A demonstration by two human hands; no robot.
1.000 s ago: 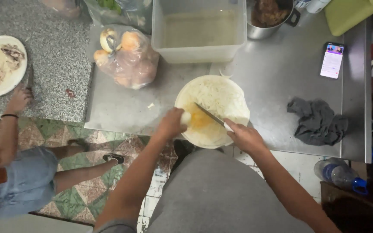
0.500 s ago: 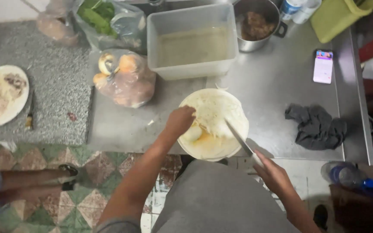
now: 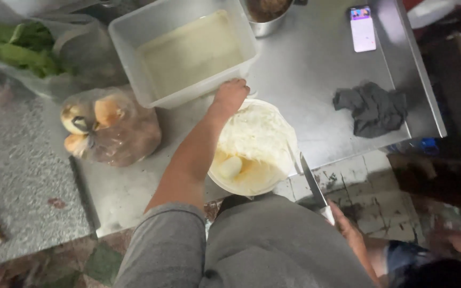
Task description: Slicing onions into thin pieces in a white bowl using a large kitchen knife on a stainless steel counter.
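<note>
Knife (image 3: 312, 184), a long steel blade with a pale handle, sits in the closed grip of the right hand (image 3: 348, 229) off the steel worktop (image 3: 316, 69) edge; keeping its point away from the body seems wise. Left hand (image 3: 230, 96), loosely curled and empty, has left the round pale chopping board (image 3: 262, 138) for the clear plastic tub (image 3: 188, 53).

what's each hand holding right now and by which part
The right hand holds a knife by its handle, blade pointing away over the table edge. The left hand rests at the rim of the plastic tub; whether it grips cannot be told.
</note>
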